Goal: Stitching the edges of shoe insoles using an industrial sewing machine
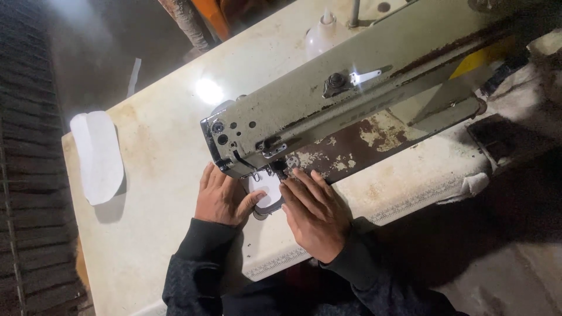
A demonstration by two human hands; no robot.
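Observation:
A small white piece of material [267, 188] lies under the head of a worn, pale green sewing machine [351, 88], by the needle area. My left hand [221, 198] lies flat on the table with its thumb pressing the piece's left edge. My right hand [313, 212] rests flat beside it, fingers stretched out on the piece's right side and the machine bed [351, 152]. Neither hand grips anything. Both sleeves are dark. The machine head hides the needle and the far part of the piece.
A stack of white oval cut pieces [96, 155] sits at the table's left edge. The cream table [158, 175] has a ruler strip along its near edge. A white thread cone [324, 29] stands behind the machine. Dark floor lies to the right.

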